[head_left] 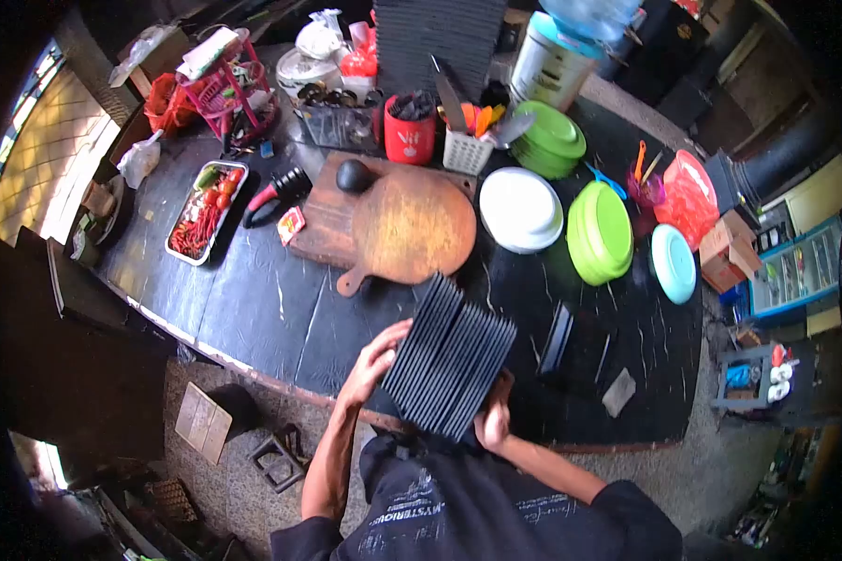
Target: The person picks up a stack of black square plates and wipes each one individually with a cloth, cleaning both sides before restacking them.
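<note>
Black ribbed block (451, 360) between our two hands

On the left of our desk (253, 299), a silver tray (184, 256) holds red chillies (189, 236), tomatoes (225, 190) and something green. Farther back, our red bucket (409, 140) is filled with dark items we cannot make out. Just beside it, a white basket (466, 155) carries a large knife (450, 101) and other upright utensils, some of them orange. Toward the right, a small pink cup (647, 193) holds an orange-handled utensil.

Our left hand (376, 363) grips the block along its left side, fingers reaching up its edge, with the forearm rising almost straight. Our right hand (494, 418) clasps the lower right side, its forearm slanting inward from the right. Between them the block sits tilted in front of our dark shirt (477, 510), at the desk's near edge, its top end near the round board (416, 229).
</note>
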Available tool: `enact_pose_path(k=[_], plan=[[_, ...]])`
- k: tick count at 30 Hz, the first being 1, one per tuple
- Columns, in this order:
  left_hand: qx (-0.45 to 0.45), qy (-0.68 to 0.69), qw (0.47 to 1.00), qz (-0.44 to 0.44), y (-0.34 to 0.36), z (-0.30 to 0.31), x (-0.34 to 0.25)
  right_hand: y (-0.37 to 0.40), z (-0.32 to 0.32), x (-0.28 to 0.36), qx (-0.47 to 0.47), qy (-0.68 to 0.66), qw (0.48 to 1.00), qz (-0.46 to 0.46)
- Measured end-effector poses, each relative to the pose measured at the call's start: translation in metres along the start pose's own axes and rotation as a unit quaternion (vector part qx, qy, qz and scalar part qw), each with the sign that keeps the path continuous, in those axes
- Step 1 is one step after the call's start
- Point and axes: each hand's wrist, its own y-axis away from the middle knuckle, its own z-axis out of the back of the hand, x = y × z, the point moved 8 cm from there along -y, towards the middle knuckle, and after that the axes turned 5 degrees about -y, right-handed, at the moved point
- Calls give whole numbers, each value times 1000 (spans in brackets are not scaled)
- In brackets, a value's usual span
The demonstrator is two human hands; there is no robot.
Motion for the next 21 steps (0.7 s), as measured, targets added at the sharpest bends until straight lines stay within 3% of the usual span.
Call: enact_pose_path(k=[1, 3, 4, 7, 8, 13, 17, 19, 21], plan=[[7, -29, 999, -25, -2, 0, -7, 14, -5, -32, -11, -305, 931, -198], [6, -15, 1000, -8, -6, -2, -12, 11, 5, -35, 117, -206, 952, -192], [11, -4, 1000, -5, -8, 1, -13, 5, 8, -30, 153, -78, 976, -136], [19, 31, 999, -4, -16, 9, -10, -5, 2, -22, 169, -29, 977, -126], [20, 37, 999, 15, -17, 14, -5, -1, -3, -28, 206, -133, 951, -189], [69, 73, 994, 36, -29, 27, -2, 13, -7, -49, 234, -91, 935, -251], [99, 101, 988, 56, -39, 28, 6, 35, 3, -53, 206, -173, 904, -332], [122, 100, 985, 67, -42, 25, 6, 19, 1, -36, 296, 71, 933, -191], [135, 115, 982, 65, -48, 24, 9, 12, 6, -38, 333, 125, 905, -231]])
